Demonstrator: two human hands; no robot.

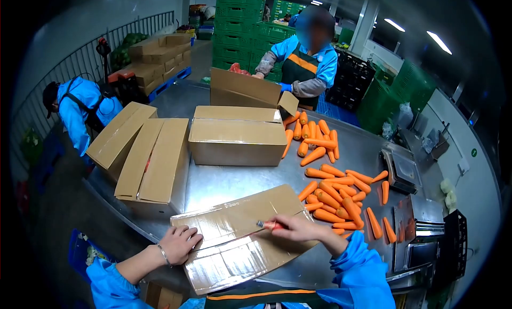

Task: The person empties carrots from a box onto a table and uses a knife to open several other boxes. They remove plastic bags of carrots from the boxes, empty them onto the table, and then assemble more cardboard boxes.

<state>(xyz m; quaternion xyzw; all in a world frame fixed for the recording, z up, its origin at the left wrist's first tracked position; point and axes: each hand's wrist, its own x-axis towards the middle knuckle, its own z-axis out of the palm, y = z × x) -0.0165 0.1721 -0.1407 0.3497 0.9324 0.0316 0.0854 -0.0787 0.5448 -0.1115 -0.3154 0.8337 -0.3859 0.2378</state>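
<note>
A taped cardboard box (234, 263) lies at the near edge of the metal table, its two top flaps meeting along a lengthwise seam. My left hand (180, 245) rests on the box's left end, fingers spread on the cardboard. In my right hand (296, 227) is a red box cutter (265, 224) with a short metal tip, held low over the seam; whether the tip touches cannot be made out. Loose carrots (333, 199) lie just beyond my right hand.
Closed cartons stand ahead (237, 138) and to the left (154, 159). Across the metal table (213, 189), a person (304, 63) works behind an open carton (242, 87). Another person (88, 106) bends at the left. A weighing scale (401, 170) and metal equipment (421, 218) sit right.
</note>
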